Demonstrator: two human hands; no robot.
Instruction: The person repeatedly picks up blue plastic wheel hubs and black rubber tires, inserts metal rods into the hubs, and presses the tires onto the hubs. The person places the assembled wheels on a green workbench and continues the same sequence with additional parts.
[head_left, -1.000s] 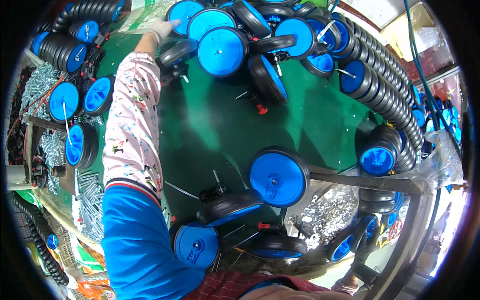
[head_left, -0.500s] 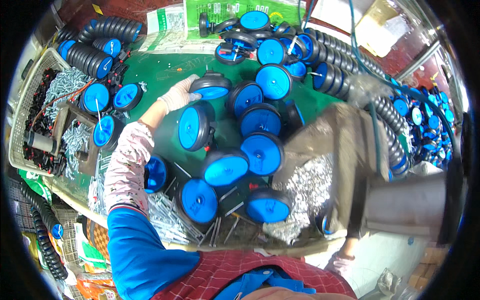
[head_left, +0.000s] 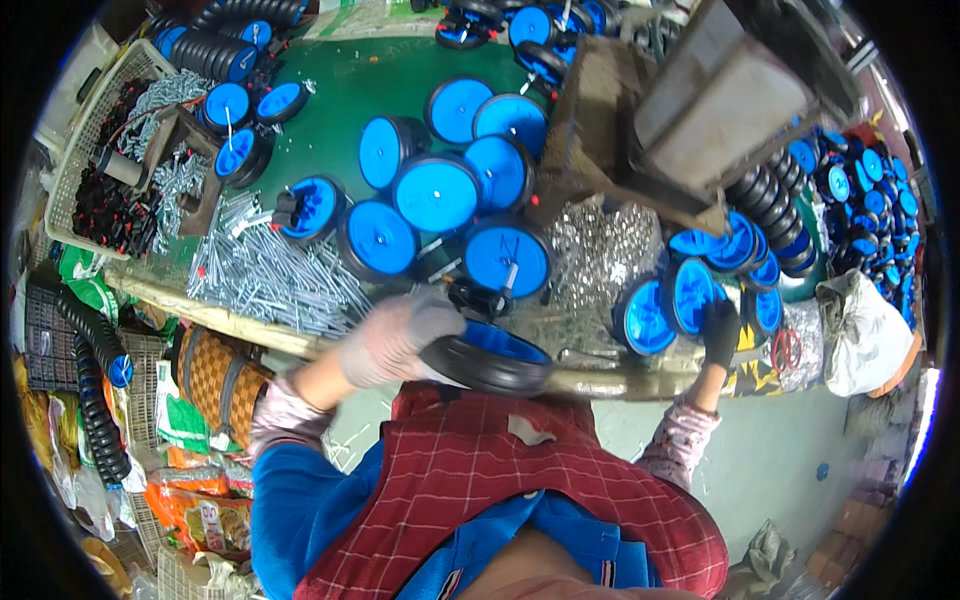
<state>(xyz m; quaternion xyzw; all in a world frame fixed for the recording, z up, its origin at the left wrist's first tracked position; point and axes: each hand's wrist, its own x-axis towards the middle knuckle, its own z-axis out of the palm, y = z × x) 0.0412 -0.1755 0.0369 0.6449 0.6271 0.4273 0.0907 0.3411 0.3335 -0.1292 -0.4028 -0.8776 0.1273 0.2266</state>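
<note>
A person in a red checked apron and blue sleeves stood at a green workbench (head_left: 330, 95), seen from above. The left hand (head_left: 400, 335), in a pale grey glove, was wrapped around the black tyre of a wheel with a blue hub (head_left: 487, 357), holding it tilted just above the near edge of the bench, close to the chest. The right hand (head_left: 720, 332), in a dark glove, reached out to the right and gripped the rim of another blue wheel (head_left: 692, 295) standing upright in a row of wheels. More blue wheels (head_left: 435, 193) lay clustered in the middle of the bench. A pile of metal rods (head_left: 270, 270) lay to the left of them, and a heap of small shiny metal parts (head_left: 600, 250) lay between the cluster and the row. A white basket (head_left: 75, 150) holding black parts sat at the far left.
</note>
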